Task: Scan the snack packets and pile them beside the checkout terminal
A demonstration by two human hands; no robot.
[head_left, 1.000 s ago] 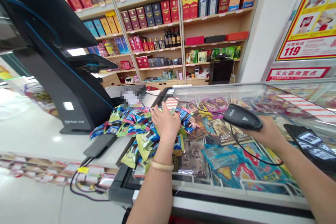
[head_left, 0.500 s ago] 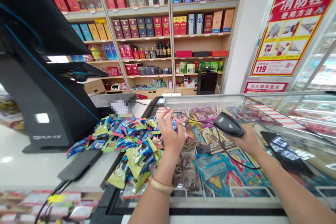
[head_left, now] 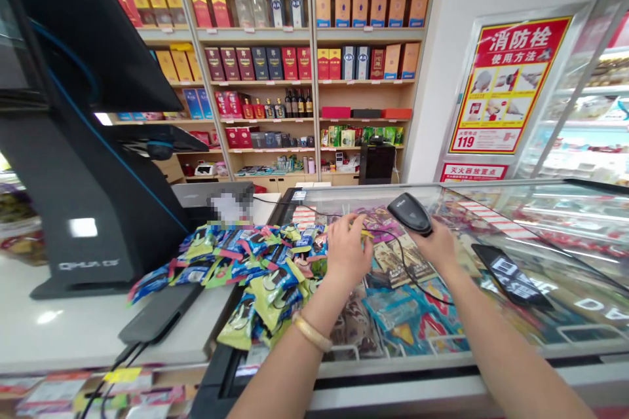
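My right hand point(head_left: 437, 245) is wrapped round the handle of a black barcode scanner point(head_left: 409, 214), held above the glass top. A thin black cable loops below it. My left hand point(head_left: 350, 249), with a gold-coloured bangle on its wrist, hovers at the right edge of a heap of small snack packets point(head_left: 268, 262). Its fingers are apart and slightly bent, and I see nothing held in them. The packets are blue, green and pink, and spill from the white counter onto the glass-topped case point(head_left: 393, 376).
A black checkout screen on a stand point(head_left: 93, 222) rises at the left, with a flat grey device point(head_left: 160, 314) before it. A black phone-like slab point(head_left: 511, 275) lies on the glass right of my right arm. Shelves of boxed bottles point(head_left: 265, 65) line the back wall.
My left hand has shifted right, off the packets toward the scanner. The right hand still grips the scanner, now tilted more upright. The camera view has tipped up slightly.
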